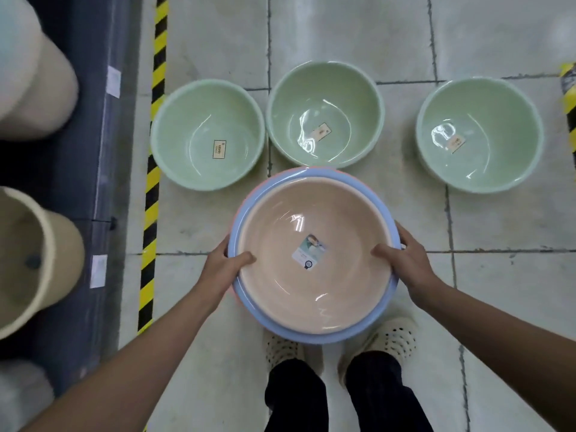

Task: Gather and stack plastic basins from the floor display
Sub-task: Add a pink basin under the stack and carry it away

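Note:
I hold a stack of nested basins in front of me, above my feet. The top one is a peach basin (pixel 314 275) with a label on its bottom, and it sits inside a blue basin (pixel 265 188). A thin pink rim shows under the blue one. My left hand (pixel 229 265) grips the stack's left rim, thumb inside. On the right rim my right hand (pixel 405 260) grips the same way. Three green basins stand on the tiled floor beyond: a left green basin (pixel 207 134), a middle green basin (pixel 325 113) and a right green basin (pixel 480 134).
A yellow-and-black striped tape line (pixel 152 188) runs along the floor at the left, beside a dark shelf base (pixel 84 182). Cream buckets (pixel 37 260) stand on that shelf. More striped tape (pixel 568 98) shows at the right edge. My feet (pixel 339 347) are under the stack.

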Motion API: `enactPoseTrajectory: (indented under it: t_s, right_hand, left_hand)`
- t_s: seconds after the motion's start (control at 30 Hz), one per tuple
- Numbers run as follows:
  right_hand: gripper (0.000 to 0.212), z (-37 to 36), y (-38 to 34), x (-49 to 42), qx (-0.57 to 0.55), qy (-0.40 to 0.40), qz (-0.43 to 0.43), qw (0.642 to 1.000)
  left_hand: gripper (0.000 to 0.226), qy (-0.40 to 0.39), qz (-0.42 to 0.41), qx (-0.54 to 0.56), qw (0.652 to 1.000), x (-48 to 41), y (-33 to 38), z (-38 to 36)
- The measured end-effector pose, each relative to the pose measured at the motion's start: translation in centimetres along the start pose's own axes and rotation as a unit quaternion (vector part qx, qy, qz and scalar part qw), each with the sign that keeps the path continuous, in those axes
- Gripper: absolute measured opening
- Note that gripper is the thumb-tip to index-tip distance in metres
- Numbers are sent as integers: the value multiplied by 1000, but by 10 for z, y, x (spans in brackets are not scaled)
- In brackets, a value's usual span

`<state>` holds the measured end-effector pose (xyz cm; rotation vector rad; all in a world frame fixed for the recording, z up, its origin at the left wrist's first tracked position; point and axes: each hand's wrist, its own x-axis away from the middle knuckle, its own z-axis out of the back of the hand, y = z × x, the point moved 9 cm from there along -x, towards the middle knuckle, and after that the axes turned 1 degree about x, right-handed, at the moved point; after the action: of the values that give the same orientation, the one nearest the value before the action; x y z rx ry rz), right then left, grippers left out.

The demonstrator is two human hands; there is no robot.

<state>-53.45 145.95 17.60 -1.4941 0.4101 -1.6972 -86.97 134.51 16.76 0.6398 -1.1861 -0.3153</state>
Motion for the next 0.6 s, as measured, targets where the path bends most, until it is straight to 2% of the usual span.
enactPoseTrajectory:
  t_s: [0.2,0.37,0.43,0.6]
  right_hand:
    - [47,-56,27,-15,33,-18,-27,999]
    - [42,-79,51,-37,53,-34,-46,997]
    - [46,-83,61,-47,56,-31,-56,996]
    - [44,-93,79,-68,67,-49,-70,994]
  left_hand:
    - [39,50,29,47,997,-15,-52,40]
    - [36,58,55,78,994,-36,-90,42]
    - [36,62,63,90,992,-47,-102,40]
    - [45,65,71,127,987,-72,-127,31]
